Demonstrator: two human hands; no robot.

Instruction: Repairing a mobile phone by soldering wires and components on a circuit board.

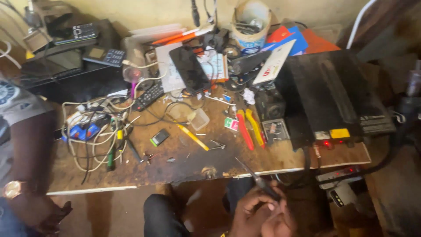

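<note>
hands (263,215) clasp thin dark tool (256,175) | below cluttered workbench (184,169)

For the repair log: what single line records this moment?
hands: together below bench edge, gripping thin dark metal tweezers | worn wooden bench: red-handled pliers, yellow pen, black smartphone

A thin dark metal tool (256,175), like tweezers, slants up-left from below the workbench (175,169) edge. Its pointed tip lies over that edge.

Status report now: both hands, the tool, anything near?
Both hands together below table edge, gripping thin dark tool. Which hand grips: unclear. Another person's arm at left.
</note>
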